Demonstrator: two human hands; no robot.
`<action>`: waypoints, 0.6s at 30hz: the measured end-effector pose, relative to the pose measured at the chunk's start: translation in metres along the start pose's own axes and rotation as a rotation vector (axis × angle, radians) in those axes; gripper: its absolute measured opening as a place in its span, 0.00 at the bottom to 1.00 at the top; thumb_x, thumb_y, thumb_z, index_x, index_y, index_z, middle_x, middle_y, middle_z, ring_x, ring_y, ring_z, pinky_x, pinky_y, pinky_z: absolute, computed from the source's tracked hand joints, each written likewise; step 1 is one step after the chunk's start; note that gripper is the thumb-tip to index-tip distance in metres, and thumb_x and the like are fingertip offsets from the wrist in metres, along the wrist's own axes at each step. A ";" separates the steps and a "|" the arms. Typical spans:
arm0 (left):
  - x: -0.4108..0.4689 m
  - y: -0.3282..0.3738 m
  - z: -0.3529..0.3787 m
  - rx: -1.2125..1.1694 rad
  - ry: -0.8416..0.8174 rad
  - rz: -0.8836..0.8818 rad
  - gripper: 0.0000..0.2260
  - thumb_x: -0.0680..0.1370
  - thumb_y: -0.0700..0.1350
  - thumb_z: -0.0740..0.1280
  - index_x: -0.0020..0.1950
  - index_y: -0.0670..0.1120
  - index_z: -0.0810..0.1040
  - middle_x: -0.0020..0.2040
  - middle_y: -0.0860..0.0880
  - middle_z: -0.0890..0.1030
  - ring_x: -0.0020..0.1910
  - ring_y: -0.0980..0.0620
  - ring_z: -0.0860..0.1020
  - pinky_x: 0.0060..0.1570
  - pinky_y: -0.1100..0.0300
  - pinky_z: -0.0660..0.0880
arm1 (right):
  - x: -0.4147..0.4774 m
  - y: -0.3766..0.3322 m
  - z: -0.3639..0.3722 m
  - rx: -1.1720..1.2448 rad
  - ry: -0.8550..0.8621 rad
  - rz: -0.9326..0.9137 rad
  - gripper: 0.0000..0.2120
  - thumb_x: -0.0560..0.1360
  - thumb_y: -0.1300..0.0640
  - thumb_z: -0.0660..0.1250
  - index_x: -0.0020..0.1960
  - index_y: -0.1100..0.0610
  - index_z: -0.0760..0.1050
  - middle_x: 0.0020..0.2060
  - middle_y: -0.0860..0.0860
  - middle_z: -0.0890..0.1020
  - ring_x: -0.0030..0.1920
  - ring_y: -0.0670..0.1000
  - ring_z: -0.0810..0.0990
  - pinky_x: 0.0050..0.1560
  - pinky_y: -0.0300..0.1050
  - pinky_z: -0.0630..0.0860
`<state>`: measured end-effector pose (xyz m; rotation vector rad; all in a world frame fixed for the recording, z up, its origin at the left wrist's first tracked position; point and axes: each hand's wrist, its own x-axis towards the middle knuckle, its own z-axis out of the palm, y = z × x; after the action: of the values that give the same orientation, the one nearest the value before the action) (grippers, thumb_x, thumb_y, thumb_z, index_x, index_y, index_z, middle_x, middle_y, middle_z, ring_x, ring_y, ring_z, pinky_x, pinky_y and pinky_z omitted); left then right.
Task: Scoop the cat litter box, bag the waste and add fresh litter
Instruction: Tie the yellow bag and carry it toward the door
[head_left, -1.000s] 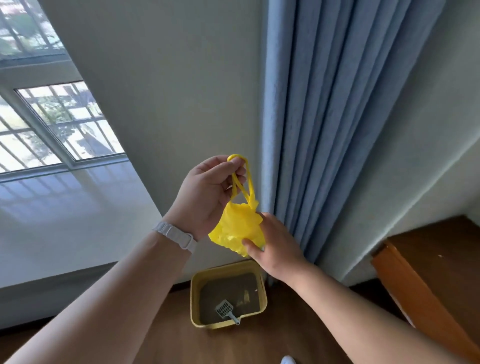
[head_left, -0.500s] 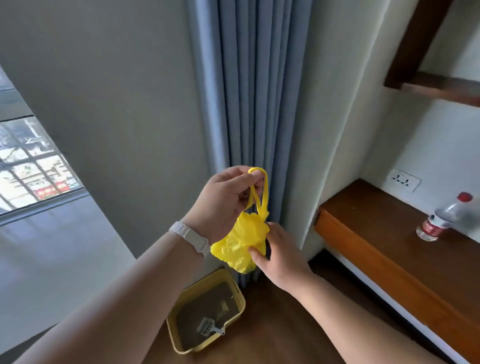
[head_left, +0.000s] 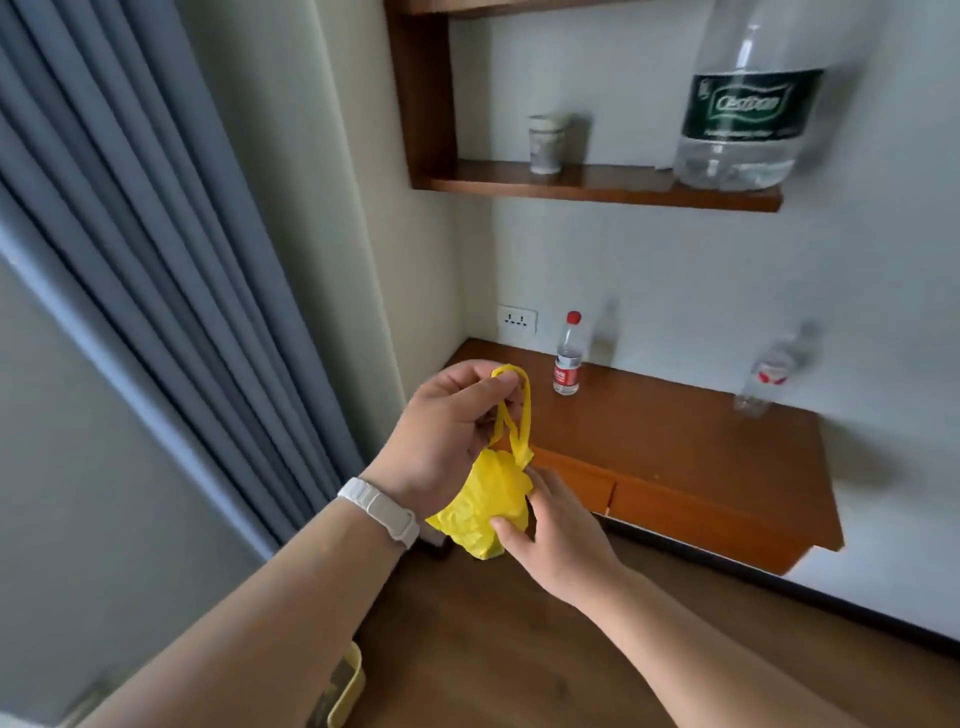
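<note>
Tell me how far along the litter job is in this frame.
Done: unclear; the yellow bag is bunched up, its contents hidden. In hand: the left hand pinches its handles, the right hand holds its body. Remaining: the litter box shows only a corner at the bottom edge, so scooping can't be judged; no fresh litter in view.

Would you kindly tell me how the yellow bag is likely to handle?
Probably floppy: the yellow bag hangs crumpled from thin handles pinched by the left hand. Likely light: a fingertip pinch carries it.
</note>
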<state>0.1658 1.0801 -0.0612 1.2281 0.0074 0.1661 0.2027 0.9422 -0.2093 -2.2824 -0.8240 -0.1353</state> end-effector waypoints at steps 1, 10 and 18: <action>0.005 -0.010 0.025 -0.007 -0.034 -0.012 0.06 0.72 0.42 0.69 0.42 0.39 0.78 0.34 0.42 0.77 0.34 0.47 0.74 0.36 0.55 0.72 | -0.013 0.017 -0.018 -0.015 0.017 0.030 0.29 0.76 0.37 0.61 0.72 0.49 0.65 0.65 0.45 0.71 0.63 0.48 0.71 0.59 0.43 0.74; 0.018 -0.098 0.268 -0.063 -0.298 -0.136 0.05 0.71 0.42 0.69 0.40 0.40 0.78 0.35 0.44 0.79 0.33 0.49 0.76 0.36 0.58 0.74 | -0.142 0.167 -0.182 -0.095 0.146 0.271 0.28 0.74 0.37 0.61 0.71 0.46 0.64 0.64 0.41 0.69 0.63 0.46 0.71 0.55 0.41 0.73; -0.002 -0.169 0.463 -0.039 -0.537 -0.247 0.04 0.75 0.38 0.69 0.40 0.42 0.80 0.37 0.44 0.79 0.37 0.49 0.75 0.41 0.58 0.74 | -0.274 0.261 -0.315 -0.187 0.275 0.541 0.26 0.76 0.42 0.64 0.70 0.49 0.64 0.64 0.44 0.69 0.63 0.48 0.72 0.55 0.41 0.71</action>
<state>0.2291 0.5913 -0.0631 1.1900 -0.3081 -0.3789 0.1823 0.4505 -0.2099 -2.5028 -0.0418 -0.2779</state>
